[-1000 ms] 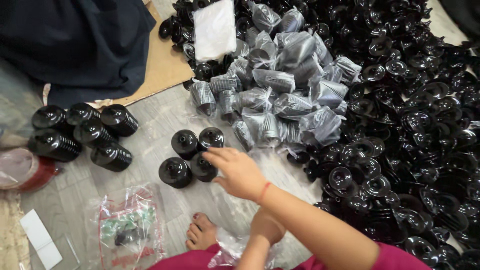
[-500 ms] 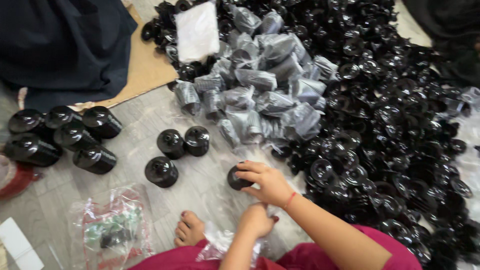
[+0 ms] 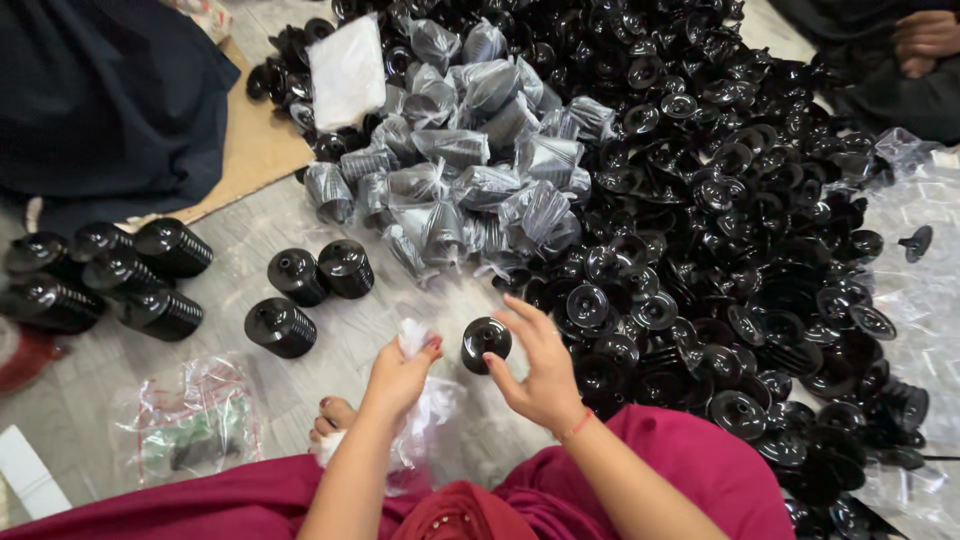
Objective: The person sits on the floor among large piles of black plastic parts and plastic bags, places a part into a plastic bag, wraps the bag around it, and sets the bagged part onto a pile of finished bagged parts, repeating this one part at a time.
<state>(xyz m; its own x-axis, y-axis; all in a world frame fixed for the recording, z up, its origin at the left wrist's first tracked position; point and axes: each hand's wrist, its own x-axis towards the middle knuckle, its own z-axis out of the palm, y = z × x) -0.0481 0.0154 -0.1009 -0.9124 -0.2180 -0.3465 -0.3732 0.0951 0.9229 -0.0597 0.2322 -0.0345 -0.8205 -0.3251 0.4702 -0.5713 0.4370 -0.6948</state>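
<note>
The person sat on the floor, and the right hand held a small black round part by the fingertips, thumb below and fingers curved over its edge. The part stood out to the left of that hand, its hollow face turned up, probably so that it could be looked at or met by the other hand. The left hand was closed in a pinch on a thin clear plastic bag, which hung loose below the fingers; the bag's top came out white above the thumb. Part and bag were near each other but apart.

To the right lay a large heap of loose black parts. Behind were already wrapped parts in bags, and to the left some black ribbed cylinders stood on the grey floor.
</note>
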